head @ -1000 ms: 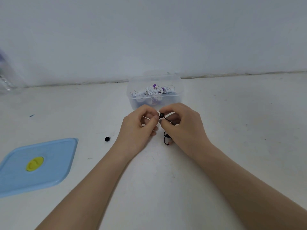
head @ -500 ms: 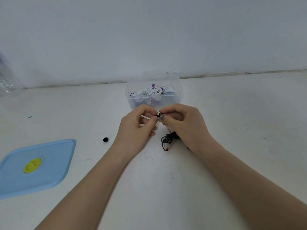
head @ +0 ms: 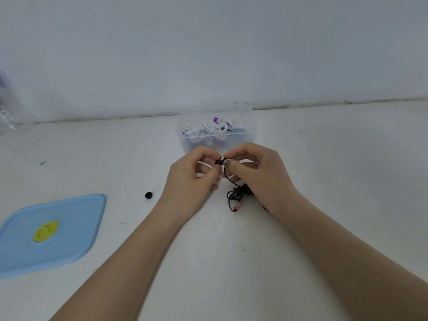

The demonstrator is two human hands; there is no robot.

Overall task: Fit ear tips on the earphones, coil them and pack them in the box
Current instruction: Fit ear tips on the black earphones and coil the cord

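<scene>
My left hand [head: 190, 179] and my right hand [head: 259, 174] meet just in front of the clear box [head: 251, 126]. Between their fingertips sits a small black earbud with its ear tip [head: 219, 162]; my left fingers pinch the tip and my right thumb and forefinger pinch the earbud. The black earphone cable [head: 237, 195] hangs down from it in a loose tangle on the table under my right hand, ending in a reddish plug. A loose black ear tip [head: 148, 195] lies on the table left of my left wrist. The box holds several coiled white and purple earphones [head: 215, 126].
The blue lid [head: 69, 228] with a yellow-green valve lies flat at the left front. A clear plastic bag [head: 9, 112] sits at the far left edge. The wall rises right behind the box.
My hands stay together at the earbud. The black cable has slid out from under my right hand and lies more in the open on the table.
</scene>
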